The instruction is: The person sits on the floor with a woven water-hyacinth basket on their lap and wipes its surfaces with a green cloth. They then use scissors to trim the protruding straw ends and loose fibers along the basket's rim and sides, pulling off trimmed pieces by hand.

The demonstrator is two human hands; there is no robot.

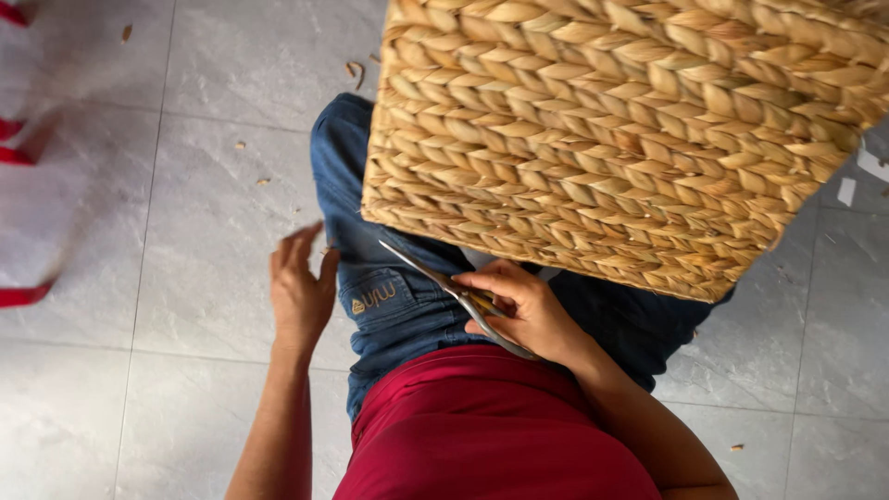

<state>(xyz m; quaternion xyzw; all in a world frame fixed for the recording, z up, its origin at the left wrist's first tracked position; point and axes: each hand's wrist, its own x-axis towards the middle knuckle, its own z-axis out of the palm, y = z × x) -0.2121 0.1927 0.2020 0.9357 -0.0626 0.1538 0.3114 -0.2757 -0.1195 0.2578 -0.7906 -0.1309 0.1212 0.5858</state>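
Red blurred shapes (20,153) at far left edge, possibly furniture; unclear. Grey tiled floor (185,231) strewn with straw bits (262,181). Left hand (301,282) loose, fingers spread, holding nothing, resting beside the jeans-clad thigh (389,306). Right hand (523,310) has its grip closed round scissors (454,289), blades pointing up-left, tip just under the woven basket (611,130) resting on the lap.

Grey tiled floor (204,278) carries scattered straw scraps (356,70) near its upper edge and white paper bits (847,191) at the right edge.
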